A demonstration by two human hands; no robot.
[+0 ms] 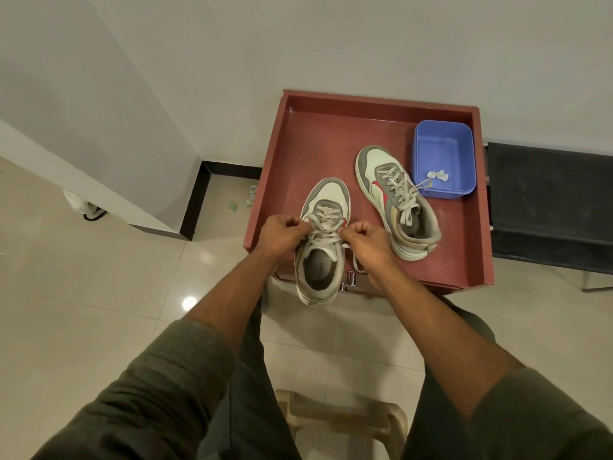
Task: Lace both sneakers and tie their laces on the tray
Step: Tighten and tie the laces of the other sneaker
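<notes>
Sneaker (320, 240) laces (323, 227) pinched in left hand (282, 235) and right hand (363, 242) (knot seemingly unfinished).

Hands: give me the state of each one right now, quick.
Left hand: fingers curled, pinching the pale flat lace of the near grey-and-white sneaker.
Right hand: fingers curled, pinching the same lace's other end.
</notes>
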